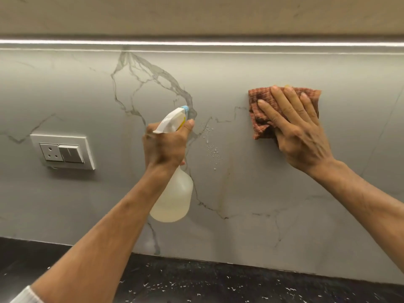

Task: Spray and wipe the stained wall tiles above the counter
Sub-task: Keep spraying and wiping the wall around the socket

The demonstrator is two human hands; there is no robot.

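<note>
My left hand [165, 147] grips a translucent white spray bottle [172, 197] by its neck, with a finger on the trigger. Its blue-tipped nozzle [185, 108] points at the grey marble-veined wall tile [251, 189]. Spray droplets [213, 150] cling to the tile just right of the nozzle. Below them runs a faint yellowish streak [225, 184]. To the right, my right hand [295, 127] presses a folded orange-brown cloth [261, 110] flat against the tile, fingers spread over it.
A white socket and switch plate [63, 152] sits on the wall at left. The black speckled counter [218, 285] runs along the bottom. A lit strip [196, 43] lies under the cabinet overhead.
</note>
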